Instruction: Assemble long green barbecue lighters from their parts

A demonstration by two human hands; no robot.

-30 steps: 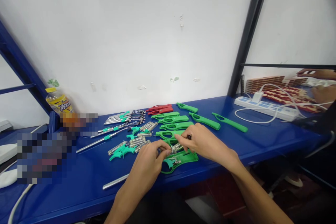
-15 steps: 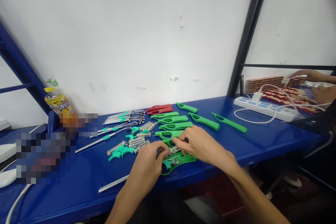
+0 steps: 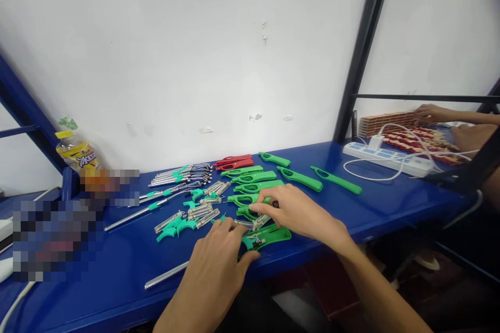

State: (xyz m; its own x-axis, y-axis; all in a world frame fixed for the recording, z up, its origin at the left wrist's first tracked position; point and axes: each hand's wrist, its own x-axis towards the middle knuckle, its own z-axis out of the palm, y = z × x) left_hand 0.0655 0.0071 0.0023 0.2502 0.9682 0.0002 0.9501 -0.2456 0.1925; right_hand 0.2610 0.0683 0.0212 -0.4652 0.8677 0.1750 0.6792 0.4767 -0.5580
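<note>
An open green lighter shell (image 3: 275, 237) lies near the table's front edge, with a teal trigger (image 3: 247, 242) and thin wires inside. My left hand (image 3: 213, 265) grips its left end, thumb on the near side and fingers on the far side. A silver metal tube (image 3: 166, 276) sticks out to the left from under that hand. My right hand (image 3: 300, 213) is closed above the shell, a small dark, round-ended thing (image 3: 275, 204) showing between its fingers; its kind is unclear. Below its fingertips is a clear lighter tank (image 3: 260, 222).
Several green lighter shells (image 3: 300, 178) and red ones (image 3: 234, 161) lie behind my hands. Left are metal tubes with wires (image 3: 172, 179), teal triggers (image 3: 175, 228) and clear tanks (image 3: 200, 212). A white power strip (image 3: 386, 158), a bottle (image 3: 80, 156) and another person's hand (image 3: 429, 113) stand farther out.
My left hand's thumb has come down to the shell's near edge and its fingers have spread from their pinch. My right hand has lifted slightly away from the left. The view has shifted a little.
</note>
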